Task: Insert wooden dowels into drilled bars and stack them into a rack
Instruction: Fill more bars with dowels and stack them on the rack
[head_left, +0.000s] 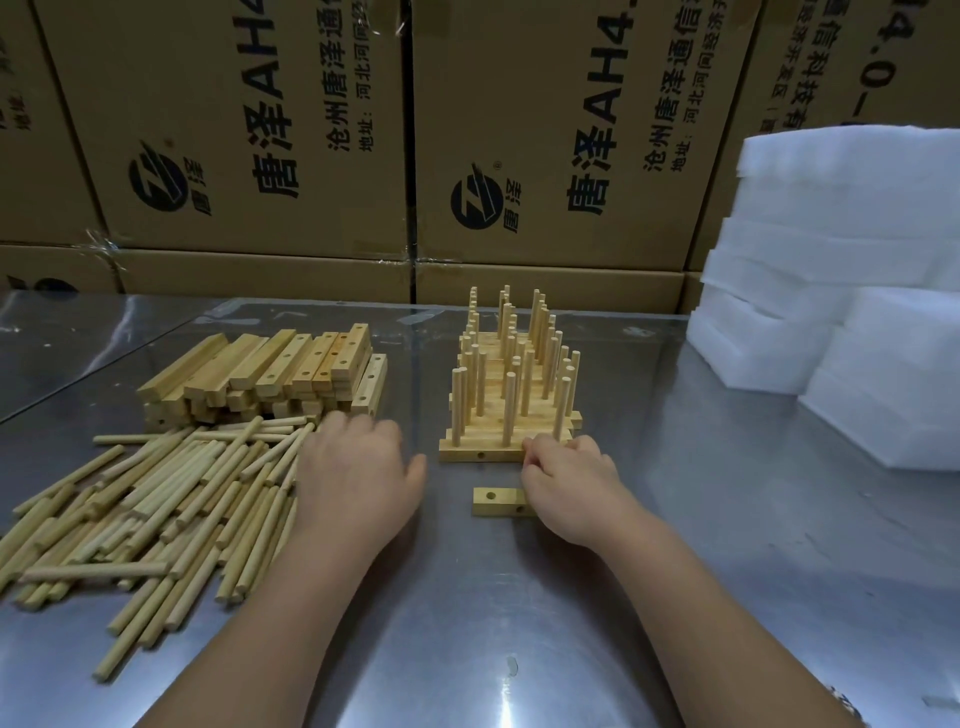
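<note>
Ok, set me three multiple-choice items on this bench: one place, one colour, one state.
1. The loose dowels lie: A left of the rack; B right of it; C behind it.
2. The foam blocks are: A blue; B white; C black.
3. The bar partly under the right hand: A stands on end; B holds dowels; C lies flat, visible hole empty.
1A, the pile sits by the left hand; 2B, plainly white; 3C, flat on the table, hole open.
</note>
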